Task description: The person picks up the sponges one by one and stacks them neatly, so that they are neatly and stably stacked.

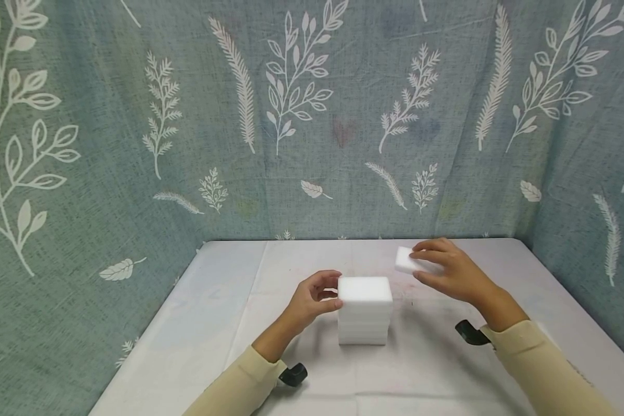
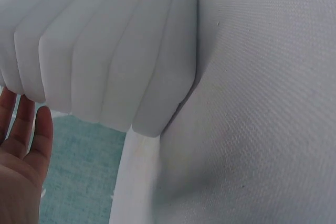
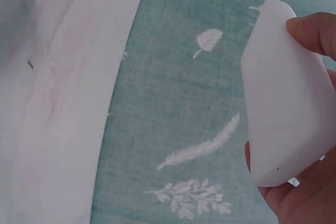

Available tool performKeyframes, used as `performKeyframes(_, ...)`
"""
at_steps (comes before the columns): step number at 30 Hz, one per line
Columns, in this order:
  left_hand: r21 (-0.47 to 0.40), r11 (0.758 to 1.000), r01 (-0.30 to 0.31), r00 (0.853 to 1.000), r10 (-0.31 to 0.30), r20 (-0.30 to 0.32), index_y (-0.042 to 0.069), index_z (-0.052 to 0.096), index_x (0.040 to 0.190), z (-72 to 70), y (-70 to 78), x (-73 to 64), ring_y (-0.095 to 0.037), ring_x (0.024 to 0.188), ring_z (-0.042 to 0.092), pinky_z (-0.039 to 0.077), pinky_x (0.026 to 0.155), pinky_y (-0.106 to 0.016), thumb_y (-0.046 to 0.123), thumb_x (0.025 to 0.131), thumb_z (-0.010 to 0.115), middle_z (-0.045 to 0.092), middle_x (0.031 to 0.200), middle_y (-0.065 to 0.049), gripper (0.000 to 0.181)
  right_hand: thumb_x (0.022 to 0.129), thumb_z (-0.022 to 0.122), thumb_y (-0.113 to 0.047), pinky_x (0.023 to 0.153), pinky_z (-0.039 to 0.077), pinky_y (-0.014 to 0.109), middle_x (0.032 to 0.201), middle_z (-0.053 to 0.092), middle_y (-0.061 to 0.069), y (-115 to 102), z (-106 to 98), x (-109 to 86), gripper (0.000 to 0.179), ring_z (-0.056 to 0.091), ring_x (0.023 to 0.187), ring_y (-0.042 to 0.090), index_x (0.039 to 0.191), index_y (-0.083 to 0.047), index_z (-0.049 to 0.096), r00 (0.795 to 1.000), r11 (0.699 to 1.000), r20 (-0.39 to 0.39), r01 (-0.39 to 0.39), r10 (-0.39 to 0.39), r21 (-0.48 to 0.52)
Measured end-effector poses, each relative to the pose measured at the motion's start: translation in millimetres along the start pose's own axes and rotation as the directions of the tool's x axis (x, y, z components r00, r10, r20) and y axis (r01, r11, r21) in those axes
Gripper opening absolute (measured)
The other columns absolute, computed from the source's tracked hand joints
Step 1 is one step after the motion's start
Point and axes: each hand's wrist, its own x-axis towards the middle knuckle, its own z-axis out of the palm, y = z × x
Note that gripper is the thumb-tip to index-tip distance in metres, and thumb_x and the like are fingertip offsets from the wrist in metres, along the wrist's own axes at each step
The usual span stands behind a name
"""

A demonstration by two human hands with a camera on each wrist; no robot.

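A neat stack of several white sponges (image 1: 365,312) stands on the table. My left hand (image 1: 314,297) is at the left side of its upper layers. In the left wrist view, extended fingertips (image 2: 43,116) are right at the edges of the sponges (image 2: 115,51). To the right of the stack and above the table, my right hand (image 1: 444,268) holds a single white sponge (image 1: 405,260). The right wrist view has the thumb (image 3: 312,32) on one face of that sponge (image 3: 283,98), with the fingers behind and under it.
The stack stands on a white cloth-covered table (image 1: 213,323) with faint creases. A green-grey curtain (image 1: 312,127) with white leaf prints encloses the back and both sides. Dark camera mounts (image 1: 293,375) show at both sleeve cuffs.
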Motion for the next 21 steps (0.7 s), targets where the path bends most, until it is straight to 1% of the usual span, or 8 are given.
performKeyframes(5,0.005,1.000,-0.009,1.000,0.009,-0.007,-0.004,0.052,0.132,-0.7,-2.2,0.3,-0.030,0.109,0.056,0.042,0.099,-0.056,0.003,0.080,0.079,0.060,0.118,-0.017,0.058,0.080,0.080,-0.015,0.088,0.045,0.047,0.122,0.060,0.003,-1,6,1.8,0.036,0.049,0.114,0.024,0.115,-0.010,0.071,0.999,0.999,-0.021,0.035,-0.035,0.016)
performKeyframes(8,0.011,1.000,-0.012,1.000,0.013,-0.007,-0.004,0.052,0.132,-1.0,-1.6,0.1,-0.030,0.109,0.057,0.043,0.098,-0.054,0.007,0.080,0.080,0.061,0.117,-0.017,0.060,0.079,0.080,-0.012,0.088,0.045,0.047,0.121,0.060,0.004,-2,8,3.9,0.036,0.050,0.113,0.025,0.114,-0.009,0.071,0.997,0.998,-0.035,0.066,-0.065,0.023)
performKeyframes(11,0.012,1.000,-0.015,1.000,0.015,-0.005,-0.006,0.051,0.132,-1.7,-1.4,-0.1,-0.029,0.109,0.057,0.043,0.098,-0.055,0.009,0.080,0.080,0.061,0.118,-0.016,0.062,0.079,0.080,-0.011,0.087,0.045,0.048,0.120,0.061,0.005,-4,10,6.2,0.036,0.050,0.112,0.025,0.114,-0.009,0.071,0.995,0.995,-0.043,0.091,-0.090,0.033)
performKeyframes(16,-0.004,0.999,-0.033,0.999,0.033,-0.007,-0.003,0.053,0.130,-2.7,-0.9,0.1,-0.031,0.109,0.057,0.039,0.098,-0.061,0.008,0.081,0.080,0.061,0.118,-0.018,0.057,0.079,0.080,-0.011,0.089,0.045,0.048,0.120,0.061,0.004,-8,15,9.7,0.036,0.050,0.114,0.024,0.114,-0.011,0.071,0.995,0.995,-0.040,0.093,-0.091,0.048)
performKeyframes(19,-0.001,0.999,-0.033,0.999,0.033,-0.006,0.000,0.055,0.129,-2.2,1.5,-0.2,-0.032,0.110,0.056,0.040,0.099,-0.059,0.006,0.080,0.080,0.061,0.118,-0.018,0.055,0.079,0.081,-0.013,0.089,0.046,0.048,0.120,0.061,0.003,-11,17,11.0,0.035,0.050,0.114,0.024,0.113,-0.012,0.072,0.995,0.994,-0.039,0.094,-0.092,0.048)
performKeyframes(21,0.012,1.000,-0.025,1.000,0.025,-0.008,0.001,0.056,0.129,-2.2,3.5,-0.4,-0.031,0.110,0.056,0.042,0.099,-0.056,0.005,0.080,0.079,0.061,0.119,-0.017,0.054,0.078,0.081,-0.014,0.089,0.046,0.047,0.120,0.061,0.003,-14,18,12.2,0.035,0.050,0.114,0.024,0.112,-0.012,0.072,0.994,0.994,-0.044,0.101,-0.099,0.048)
